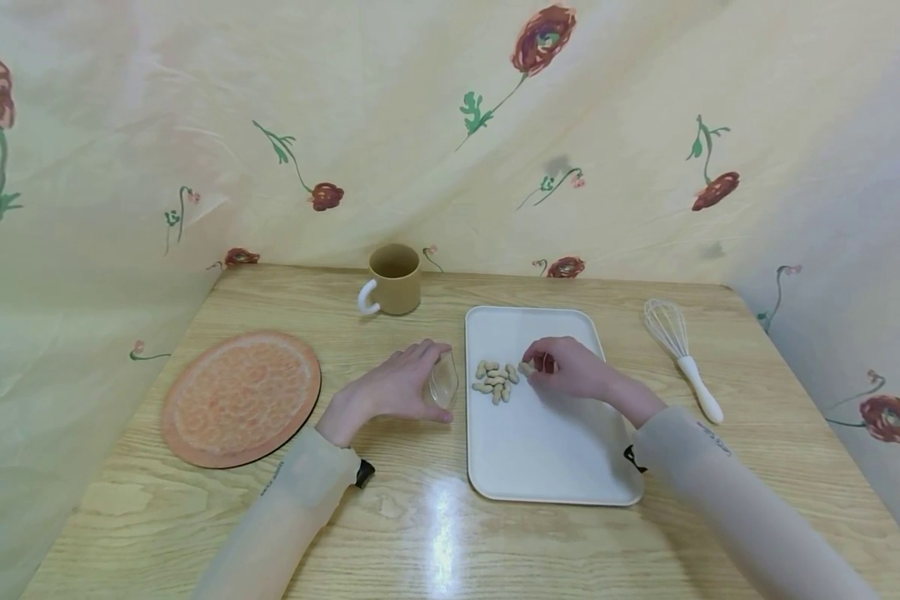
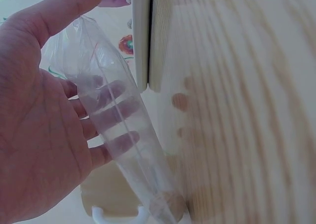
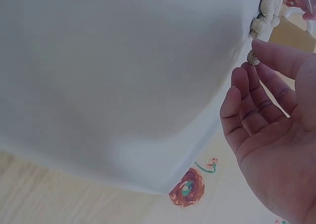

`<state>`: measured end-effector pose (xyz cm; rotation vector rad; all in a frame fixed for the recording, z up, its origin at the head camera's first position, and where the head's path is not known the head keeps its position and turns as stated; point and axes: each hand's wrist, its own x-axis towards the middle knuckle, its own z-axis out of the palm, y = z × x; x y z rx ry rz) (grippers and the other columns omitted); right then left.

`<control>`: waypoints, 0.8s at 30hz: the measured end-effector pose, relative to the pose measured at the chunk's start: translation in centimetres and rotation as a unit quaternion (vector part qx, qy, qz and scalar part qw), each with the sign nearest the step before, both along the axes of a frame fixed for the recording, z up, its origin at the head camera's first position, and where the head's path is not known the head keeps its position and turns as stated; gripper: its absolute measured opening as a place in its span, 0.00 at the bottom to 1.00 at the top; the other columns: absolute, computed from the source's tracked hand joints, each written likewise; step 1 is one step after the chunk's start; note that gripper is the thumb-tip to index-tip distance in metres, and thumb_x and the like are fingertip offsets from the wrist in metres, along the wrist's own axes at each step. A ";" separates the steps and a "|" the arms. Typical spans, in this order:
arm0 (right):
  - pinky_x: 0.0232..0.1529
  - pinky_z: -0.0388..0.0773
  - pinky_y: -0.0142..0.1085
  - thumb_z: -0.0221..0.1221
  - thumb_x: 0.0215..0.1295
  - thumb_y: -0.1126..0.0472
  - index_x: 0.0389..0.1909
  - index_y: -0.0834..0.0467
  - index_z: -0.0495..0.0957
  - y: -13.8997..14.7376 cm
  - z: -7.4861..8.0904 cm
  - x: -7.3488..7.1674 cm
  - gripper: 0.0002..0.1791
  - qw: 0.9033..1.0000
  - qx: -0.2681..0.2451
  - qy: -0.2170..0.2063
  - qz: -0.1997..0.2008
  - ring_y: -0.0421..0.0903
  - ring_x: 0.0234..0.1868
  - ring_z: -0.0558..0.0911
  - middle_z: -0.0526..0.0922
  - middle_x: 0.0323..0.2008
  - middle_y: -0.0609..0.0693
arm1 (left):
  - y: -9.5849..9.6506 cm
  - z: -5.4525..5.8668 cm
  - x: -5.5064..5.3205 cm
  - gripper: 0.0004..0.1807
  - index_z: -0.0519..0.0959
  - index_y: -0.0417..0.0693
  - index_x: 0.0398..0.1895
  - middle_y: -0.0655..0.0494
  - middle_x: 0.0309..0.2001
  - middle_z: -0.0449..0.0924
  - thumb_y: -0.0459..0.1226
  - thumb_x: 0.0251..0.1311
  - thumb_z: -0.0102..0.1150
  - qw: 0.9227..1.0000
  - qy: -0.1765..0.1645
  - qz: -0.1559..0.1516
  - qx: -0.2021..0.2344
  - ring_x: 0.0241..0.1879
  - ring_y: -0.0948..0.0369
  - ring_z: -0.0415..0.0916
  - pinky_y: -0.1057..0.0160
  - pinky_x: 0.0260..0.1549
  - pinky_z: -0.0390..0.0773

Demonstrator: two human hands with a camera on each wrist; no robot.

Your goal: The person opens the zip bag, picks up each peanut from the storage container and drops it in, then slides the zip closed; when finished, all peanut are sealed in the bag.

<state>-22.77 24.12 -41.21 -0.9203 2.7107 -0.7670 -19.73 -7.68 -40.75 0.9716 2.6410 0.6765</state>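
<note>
Orange placemat point(image 1: 241, 397) sits far left on the wooden table point(image 1: 420, 533), round and textured like a citrus slice, nothing on it from what I can see. Behind it and further in, a tan mug point(image 1: 394, 279) with a white handle stands near the back edge; the head cam can't see down into it.

Next over is my left hand point(image 1: 393, 389), fingers and thumb wrapped round a clear plastic bag point(image 1: 443, 381) held just off the tray's left edge. From the head cam the bag is only a small shiny blob. The left wrist cam is way more useful: I can see my fingers point(image 2: 111, 116) right through the film, and the bag point(image 2: 118, 130) looks empty, though I can't be sure about its bottom corner.

Then the white tray point(image 1: 547, 450), with a small heap of peanuts point(image 1: 497, 380) in the shell near its upper left part. My right hand point(image 1: 570, 368) is on the tray just right of the heap, pinching one peanut point(image 3: 253, 57) between thumb and fingertips; only the right wrist cam really shows that pinch, with the other fingers loosely curled.

Far right, a whisk point(image 1: 682, 357) with a white handle lies on the table, well apart from the tray.
</note>
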 end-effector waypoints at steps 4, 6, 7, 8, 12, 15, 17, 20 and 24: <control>0.35 0.75 0.36 0.65 0.61 0.71 0.44 0.65 0.82 -0.3 0.4 0.2 0.11 1.000 0.001 0.004 0.007 0.44 0.31 0.75 0.79 0.30 0.47 | 0.0 0.0 0.0 0.55 0.56 0.42 0.75 0.50 0.63 0.66 0.56 0.50 0.74 1.000 0.002 0.001 0.001 0.63 0.53 0.64 0.45 0.66 0.60; 0.34 0.75 0.36 0.65 0.61 0.71 0.45 0.65 0.82 -0.6 0.7 0.3 0.11 1.000 0.000 0.008 0.010 0.44 0.31 0.75 0.78 0.30 0.47 | 0.1 0.0 0.0 0.56 0.56 0.43 0.75 0.50 0.63 0.66 0.56 0.49 0.74 1.000 0.002 0.003 0.000 0.63 0.53 0.64 0.44 0.66 0.60; 0.34 0.75 0.36 0.65 0.61 0.70 0.45 0.65 0.82 -0.7 0.8 0.4 0.11 1.000 0.000 0.011 0.012 0.44 0.31 0.75 0.78 0.29 0.47 | 0.1 0.0 0.1 0.56 0.56 0.43 0.75 0.50 0.63 0.66 0.56 0.49 0.74 1.000 0.003 0.004 0.000 0.63 0.53 0.64 0.44 0.66 0.59; 0.34 0.75 0.36 0.65 0.61 0.70 0.45 0.65 0.81 -0.9 1.0 0.4 0.11 1.000 -0.002 0.015 0.016 0.44 0.30 0.75 0.78 0.29 0.46 | 0.1 0.0 0.1 0.56 0.56 0.43 0.75 0.50 0.63 0.66 0.56 0.49 0.74 1.000 0.003 0.005 -0.001 0.64 0.52 0.64 0.44 0.66 0.59; 0.33 0.75 0.35 0.66 0.61 0.70 0.44 0.65 0.81 -1.9 1.7 0.8 0.11 0.999 -0.014 0.026 0.029 0.42 0.30 0.75 0.78 0.29 0.45 | 0.1 0.1 0.1 0.57 0.55 0.43 0.75 0.50 0.64 0.66 0.57 0.49 0.74 1.000 0.004 0.008 -0.006 0.66 0.52 0.63 0.44 0.67 0.59; 0.33 0.75 0.35 0.66 0.60 0.70 0.44 0.64 0.81 -2.7 2.3 1.1 0.11 0.999 -0.022 0.028 0.037 0.41 0.30 0.75 0.78 0.29 0.45 | 0.1 0.1 0.1 0.57 0.55 0.43 0.76 0.50 0.65 0.65 0.58 0.48 0.74 1.000 0.007 0.010 -0.012 0.67 0.51 0.61 0.43 0.67 0.58; 0.33 0.75 0.36 0.66 0.60 0.70 0.44 0.64 0.81 -3.3 2.7 1.4 0.11 0.998 -0.025 0.028 0.042 0.41 0.30 0.75 0.78 0.29 0.45 | 0.1 0.0 0.1 0.58 0.55 0.44 0.76 0.49 0.65 0.65 0.58 0.48 0.74 1.000 0.011 0.011 -0.014 0.68 0.50 0.61 0.43 0.67 0.58; 0.33 0.75 0.36 0.65 0.61 0.70 0.45 0.63 0.81 -4.3 3.3 1.6 0.11 0.998 -0.026 0.027 0.054 0.42 0.30 0.76 0.78 0.30 0.44 | 0.2 0.1 0.1 0.58 0.55 0.45 0.76 0.49 0.65 0.65 0.59 0.47 0.74 1.000 0.018 0.011 -0.016 0.69 0.50 0.60 0.42 0.67 0.58; 0.32 0.76 0.36 0.65 0.61 0.70 0.45 0.61 0.82 -5.6 3.6 1.7 0.11 0.997 -0.032 0.031 0.068 0.41 0.30 0.77 0.79 0.30 0.44 | 0.3 0.2 0.1 0.58 0.55 0.45 0.76 0.50 0.64 0.65 0.59 0.47 0.74 1.000 0.020 0.009 -0.014 0.68 0.51 0.61 0.42 0.67 0.59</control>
